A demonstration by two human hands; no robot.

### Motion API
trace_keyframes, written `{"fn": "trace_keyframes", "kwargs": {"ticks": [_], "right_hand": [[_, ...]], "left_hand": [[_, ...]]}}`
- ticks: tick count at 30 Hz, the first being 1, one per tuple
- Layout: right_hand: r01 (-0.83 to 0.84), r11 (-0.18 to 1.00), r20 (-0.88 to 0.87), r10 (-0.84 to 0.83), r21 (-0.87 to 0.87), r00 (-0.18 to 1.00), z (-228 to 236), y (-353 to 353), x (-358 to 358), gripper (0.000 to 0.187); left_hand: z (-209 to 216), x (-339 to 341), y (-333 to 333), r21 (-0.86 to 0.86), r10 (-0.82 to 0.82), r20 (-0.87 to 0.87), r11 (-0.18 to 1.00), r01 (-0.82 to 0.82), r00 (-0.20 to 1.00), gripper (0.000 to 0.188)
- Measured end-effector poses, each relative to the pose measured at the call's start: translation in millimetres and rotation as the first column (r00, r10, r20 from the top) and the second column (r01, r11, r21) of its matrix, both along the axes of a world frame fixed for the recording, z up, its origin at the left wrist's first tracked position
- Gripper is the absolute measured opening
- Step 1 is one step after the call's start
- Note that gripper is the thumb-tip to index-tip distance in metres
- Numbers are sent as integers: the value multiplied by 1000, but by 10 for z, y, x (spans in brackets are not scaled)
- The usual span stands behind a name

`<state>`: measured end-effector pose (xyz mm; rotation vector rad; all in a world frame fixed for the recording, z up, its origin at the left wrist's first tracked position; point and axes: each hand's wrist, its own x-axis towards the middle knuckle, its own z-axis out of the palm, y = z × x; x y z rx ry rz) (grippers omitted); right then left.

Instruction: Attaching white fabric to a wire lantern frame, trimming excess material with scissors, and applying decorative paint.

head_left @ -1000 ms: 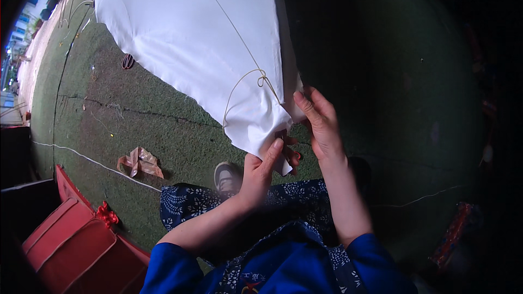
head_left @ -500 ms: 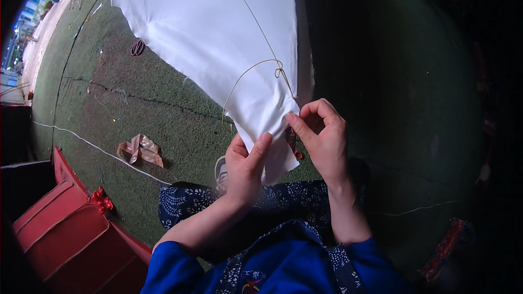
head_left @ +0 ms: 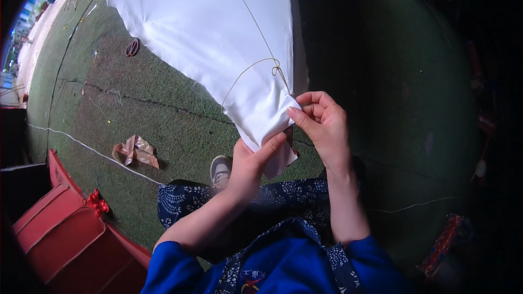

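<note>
- Head view: a large white cloth (head_left: 207,32) lies spread on green artificial turf (head_left: 163,125), narrowing to a gathered tip just in front of the person's knees.
- The left hand (head_left: 251,162) comes up from below, and its grip is clenched on the lower edge of the cloth tip, thumb on top of the fabric and the other fingers hidden beneath it.
- The right hand (head_left: 322,125) sits just to the right of the tip; its grip pinches the gathered fabric between thumb and forefinger, with the remaining fingers curled in toward the palm.
- The two hands are close together, almost touching, with the cloth tip between them.
- A thin pale cord (head_left: 256,68) runs down the cloth from the top of the picture, forms a loop and a small knot just above the right hand, and curves down toward the pinched tip.
- The person wears blue sleeves and a blue patterned garment over the lap; a grey shoe (head_left: 220,170) shows on the turf just left of the left hand.
- A crumpled brown scrap of paper (head_left: 135,151) lies on the turf well to the left of the hands.
- A pair of scissors (head_left: 132,47) rests on the turf beside the left edge of the cloth, far from the hands.
- A red case (head_left: 65,234) with a red bow (head_left: 98,204) sits at the lower left.
- A thin white line (head_left: 92,149) crosses the turf between the case and the brown scrap.
</note>
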<state>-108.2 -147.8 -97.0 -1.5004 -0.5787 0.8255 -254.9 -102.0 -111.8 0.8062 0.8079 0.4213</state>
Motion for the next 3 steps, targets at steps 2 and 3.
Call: {"fn": "trace_keyframes", "kwargs": {"ticks": [2,3], "right_hand": [[-94,986,43,101,-141,994,49,-4,85,21],[-177,942,65,203,-284,977,65,-12,138,22]], "left_hand": [[58,-5,5,-13,-19,-5,1000,19,1000,70],[105,-9,10,-27,-40,-16,999,40,999,75]]}}
